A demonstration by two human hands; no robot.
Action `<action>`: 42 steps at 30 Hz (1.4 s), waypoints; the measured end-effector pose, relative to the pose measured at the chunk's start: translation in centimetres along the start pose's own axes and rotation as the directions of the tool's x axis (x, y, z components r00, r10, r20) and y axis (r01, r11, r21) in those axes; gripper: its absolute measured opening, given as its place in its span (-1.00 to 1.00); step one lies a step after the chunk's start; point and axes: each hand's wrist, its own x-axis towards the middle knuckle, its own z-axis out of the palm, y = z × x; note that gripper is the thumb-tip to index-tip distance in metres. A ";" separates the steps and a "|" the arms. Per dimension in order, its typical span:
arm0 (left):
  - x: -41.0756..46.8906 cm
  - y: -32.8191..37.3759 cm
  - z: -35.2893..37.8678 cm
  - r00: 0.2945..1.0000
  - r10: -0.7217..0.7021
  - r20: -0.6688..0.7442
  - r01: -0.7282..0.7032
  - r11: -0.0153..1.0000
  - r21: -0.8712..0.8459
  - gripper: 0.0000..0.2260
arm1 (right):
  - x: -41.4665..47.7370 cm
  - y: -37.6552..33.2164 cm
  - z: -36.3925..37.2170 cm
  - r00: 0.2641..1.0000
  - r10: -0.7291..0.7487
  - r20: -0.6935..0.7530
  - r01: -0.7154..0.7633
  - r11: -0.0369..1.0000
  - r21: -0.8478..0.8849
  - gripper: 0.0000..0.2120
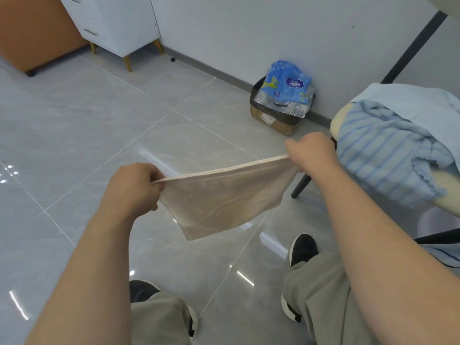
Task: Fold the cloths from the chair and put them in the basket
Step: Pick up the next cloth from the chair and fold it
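Hands each pinch a top corner of the beige cloth (221, 197), the left hand (132, 188) nearer the body, the right hand (311, 151) farther out just beside the chair (335, 122), so its long edge stretches taut between them, the remainder hanging below.

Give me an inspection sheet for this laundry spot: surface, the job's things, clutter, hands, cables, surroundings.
Surface: glossy grey tiled floor, with light reflections.
Job's things: beige cloth held stretched in the air; blue striped cloth and light blue cloth heaped on the chair; basket not clearly seen.
Clutter: cardboard box against the wall, blue plastic package sticking out of it.
Grippers: left hand and right hand each pinch a top corner of the beige cloth.
Cables: nothing seen.
Surroundings: white cabinet on gold legs, pale wall.
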 end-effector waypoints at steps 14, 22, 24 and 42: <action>0.4 3.0 1.4 0.979 -0.204 -0.030 0.187 0.940 -0.285 -0.60 | -0.2 0.9 0.8 0.989 -0.037 0.144 0.097 0.896 -0.432 -0.68; 1.0 3.4 3.1 0.969 -0.235 -0.073 0.234 0.972 -0.011 -0.69 | -2.0 -0.9 0.7 0.916 -0.110 0.385 0.323 0.770 -0.550 -0.45; 1.1 3.6 3.4 0.977 -0.203 -0.072 0.203 0.979 -0.009 -0.76 | -2.9 -1.4 0.6 0.884 -0.146 0.445 0.384 0.768 -0.512 -0.49; 0.2 7.0 4.7 0.918 0.329 -0.221 -0.372 0.907 -0.196 -0.75 | -6.4 -3.2 2.3 0.654 -0.670 0.350 0.641 0.737 0.212 -0.67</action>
